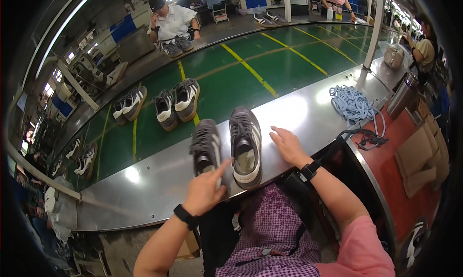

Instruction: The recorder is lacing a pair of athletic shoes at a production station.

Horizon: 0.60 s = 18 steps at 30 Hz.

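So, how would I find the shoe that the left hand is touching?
Look at the steel counter along the green belt. Two grey shoes stand on it before the person. The shoe under the left hand is the left of the two, tilted sideways; its neighbour sits flat, sole down.

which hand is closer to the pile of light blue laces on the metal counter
Right. The right hand lies flat on the counter, with bare metal between it and the blue laces. The left hand is farther off, at the near shoe.
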Available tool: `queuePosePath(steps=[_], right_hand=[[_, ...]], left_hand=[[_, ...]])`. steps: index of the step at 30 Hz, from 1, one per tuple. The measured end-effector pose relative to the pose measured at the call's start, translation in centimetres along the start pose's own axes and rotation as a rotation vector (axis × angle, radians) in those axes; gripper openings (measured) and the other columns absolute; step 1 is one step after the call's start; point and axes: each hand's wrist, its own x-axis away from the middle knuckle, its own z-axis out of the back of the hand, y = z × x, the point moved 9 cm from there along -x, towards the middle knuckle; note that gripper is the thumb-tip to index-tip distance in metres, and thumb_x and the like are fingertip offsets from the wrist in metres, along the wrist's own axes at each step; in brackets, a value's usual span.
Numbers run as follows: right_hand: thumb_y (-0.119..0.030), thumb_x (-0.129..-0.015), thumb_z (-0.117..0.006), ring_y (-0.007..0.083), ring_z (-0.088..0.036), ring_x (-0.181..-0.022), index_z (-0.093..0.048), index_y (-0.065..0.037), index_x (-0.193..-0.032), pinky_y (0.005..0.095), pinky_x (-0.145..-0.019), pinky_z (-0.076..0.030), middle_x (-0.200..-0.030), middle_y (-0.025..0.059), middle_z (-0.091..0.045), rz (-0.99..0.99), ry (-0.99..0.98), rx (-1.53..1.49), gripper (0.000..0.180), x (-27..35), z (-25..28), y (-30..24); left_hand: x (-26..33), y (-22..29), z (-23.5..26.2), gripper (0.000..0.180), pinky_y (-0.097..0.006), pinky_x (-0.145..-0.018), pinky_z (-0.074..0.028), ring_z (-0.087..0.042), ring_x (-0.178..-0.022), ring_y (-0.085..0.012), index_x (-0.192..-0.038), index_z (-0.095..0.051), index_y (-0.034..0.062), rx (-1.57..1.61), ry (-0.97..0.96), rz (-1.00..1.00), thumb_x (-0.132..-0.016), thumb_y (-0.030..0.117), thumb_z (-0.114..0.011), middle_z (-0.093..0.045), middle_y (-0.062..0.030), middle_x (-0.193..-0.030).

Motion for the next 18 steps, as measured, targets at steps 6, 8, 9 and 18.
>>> queuePosePath(steps=[6,8,9,18], right_hand=[[-0.019,-0.084,-0.065,0.0384,-0.046,-0.118,-0.059,0.003,-0.114,0.0434,-0.101,-0.04,-0.124,0.0203,-0.055,0.139,0.124,0.339,0.038,0.5,1.3,3.1],[-0.019,-0.083,-0.066,0.0376,-0.046,-0.119,-0.059,0.003,-0.115,0.043,-0.102,-0.04,-0.125,0.0194,-0.055,0.099,0.108,0.323,0.039,0.5,1.6,2.7],[-0.019,-0.083,-0.066,0.0376,-0.046,-0.119,-0.059,0.003,-0.115,0.043,-0.102,-0.04,-0.125,0.0194,-0.055,0.095,0.105,0.325,0.039,0.5,1.8,2.7],[-0.017,-0.082,-0.066,0.0365,-0.044,-0.123,-0.06,0.001,-0.115,0.0424,-0.103,-0.039,-0.128,0.0183,-0.053,0.045,0.035,0.229,0.038,0.3,1.5,1.9]], left_hand=[[-5.2,2.7,-2.3,0.058,-0.043,-0.068,-0.051,-0.064,-0.082,-0.0343,-0.107,-0.068,0.0165,-0.129,-0.175,0.056,-0.065,0.055,-0.079,-0.056,-0.0129,-0.085],[-6.4,2.4,-1.7,0.051,-0.04,-0.062,-0.048,-0.061,-0.075,-0.0304,-0.091,-0.07,0.0126,-0.024,-0.071,-0.001,-0.064,0.055,-0.081,-0.054,-0.0124,-0.081],[-7.4,1.9,-1.7,0.051,-0.04,-0.062,-0.048,-0.061,-0.075,-0.0304,-0.091,-0.07,0.0126,-0.021,-0.074,-0.001,-0.064,0.055,-0.081,-0.054,-0.0124,-0.081],[-25.0,-4.6,3.4,0.065,-0.043,-0.082,-0.047,-0.06,-0.1,-0.0318,-0.119,-0.062,0.0147,-0.283,0.286,-0.024,-0.068,0.053,-0.078,-0.061,-0.0133,-0.109]])
